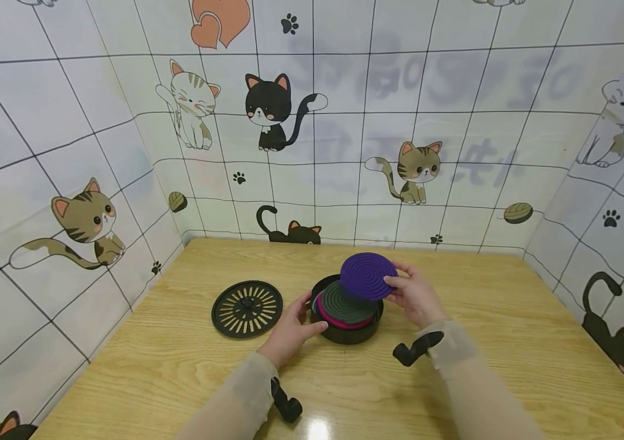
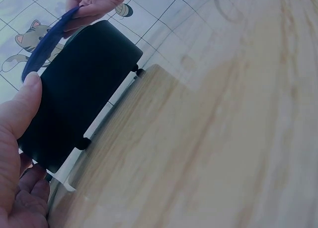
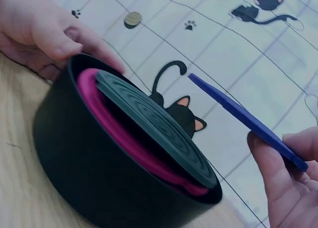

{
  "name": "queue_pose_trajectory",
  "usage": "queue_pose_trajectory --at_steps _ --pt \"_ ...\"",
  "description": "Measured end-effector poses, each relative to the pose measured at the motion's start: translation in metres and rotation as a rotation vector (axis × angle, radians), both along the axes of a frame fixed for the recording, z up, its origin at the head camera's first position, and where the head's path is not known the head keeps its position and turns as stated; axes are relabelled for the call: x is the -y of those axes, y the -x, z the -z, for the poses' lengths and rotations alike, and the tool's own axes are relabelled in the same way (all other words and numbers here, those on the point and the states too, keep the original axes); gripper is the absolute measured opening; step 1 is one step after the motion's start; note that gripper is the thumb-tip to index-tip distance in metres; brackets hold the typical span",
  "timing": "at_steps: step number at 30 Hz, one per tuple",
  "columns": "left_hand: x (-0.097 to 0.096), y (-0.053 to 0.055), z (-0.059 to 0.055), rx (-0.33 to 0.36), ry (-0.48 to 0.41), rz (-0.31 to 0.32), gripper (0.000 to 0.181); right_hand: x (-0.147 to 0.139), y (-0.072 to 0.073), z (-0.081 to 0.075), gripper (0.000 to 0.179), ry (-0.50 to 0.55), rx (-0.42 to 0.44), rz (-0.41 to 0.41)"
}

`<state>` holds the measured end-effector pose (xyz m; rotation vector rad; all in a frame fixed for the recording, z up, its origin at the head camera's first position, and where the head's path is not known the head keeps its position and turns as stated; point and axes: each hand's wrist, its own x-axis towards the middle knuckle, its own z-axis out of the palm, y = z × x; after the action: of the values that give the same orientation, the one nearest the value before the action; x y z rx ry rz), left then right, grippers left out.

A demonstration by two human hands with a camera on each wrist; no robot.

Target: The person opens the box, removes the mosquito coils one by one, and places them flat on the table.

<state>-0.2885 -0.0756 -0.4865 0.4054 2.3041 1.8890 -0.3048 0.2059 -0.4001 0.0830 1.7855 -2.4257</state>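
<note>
On the tabletop (image 1: 168,379), at left, we see a slotted black lid (image 1: 247,304). Next, the left hand (image 1: 291,330) spreads wide against the side of a round black container (image 1: 348,337), thumb toward us. Inside it we find a magenta coaster (image 1: 337,321) under a ridged green coaster (image 1: 347,302). Above these, clear of the stack, we locate a purple coaster (image 1: 363,276), pinched at its edge by the right hand (image 1: 420,299).
</note>
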Motion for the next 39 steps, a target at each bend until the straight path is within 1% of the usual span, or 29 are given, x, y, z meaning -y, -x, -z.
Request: queue_pose_trajectory --at_steps 3,5,8,12,14,16,17,21,23,28,32,39 --pt "0.001 0.001 0.001 -0.004 -0.001 0.000 0.091 -0.008 0.003 0.000 0.051 0.052 0.012 0.061" --pt "0.001 0.002 0.002 -0.003 0.001 -0.001 0.091 -0.012 0.005 -0.001 0.050 0.080 0.030 0.104" --pt "0.002 0.002 0.004 -0.001 0.002 0.000 0.090 -0.017 0.007 0.000 0.056 0.084 0.058 0.169" --pt "0.001 0.001 0.003 0.001 -0.006 0.005 0.090 -0.022 0.011 0.004 0.064 0.057 0.080 0.242" --pt "0.001 0.001 0.003 0.000 -0.013 0.006 0.090 -0.023 0.014 0.008 0.067 0.049 0.091 0.273" --pt "0.000 -0.004 -0.005 0.002 -0.015 0.012 0.088 -0.025 0.017 0.015 0.068 0.048 0.103 0.301" --pt "0.000 -0.004 -0.005 0.004 -0.014 0.014 0.088 -0.026 0.019 0.018 0.068 0.048 0.111 0.317" --pt "0.001 -0.004 -0.005 0.008 -0.008 0.012 0.087 -0.028 0.029 0.034 0.069 0.039 0.149 0.383" --pt "0.001 0.000 0.001 0.005 -0.005 0.004 0.089 -0.027 0.032 0.040 0.069 0.030 0.162 0.412" --pt "0.001 -0.003 0.000 0.008 -0.003 -0.006 0.090 -0.026 0.036 0.050 0.069 0.019 0.185 0.446" --pt "0.001 -0.003 -0.001 0.010 0.001 -0.010 0.090 -0.025 0.037 0.052 0.068 0.022 0.213 0.458" --pt "0.001 -0.001 0.001 0.007 -0.003 -0.007 0.089 -0.024 0.038 0.055 0.069 0.020 0.235 0.485"
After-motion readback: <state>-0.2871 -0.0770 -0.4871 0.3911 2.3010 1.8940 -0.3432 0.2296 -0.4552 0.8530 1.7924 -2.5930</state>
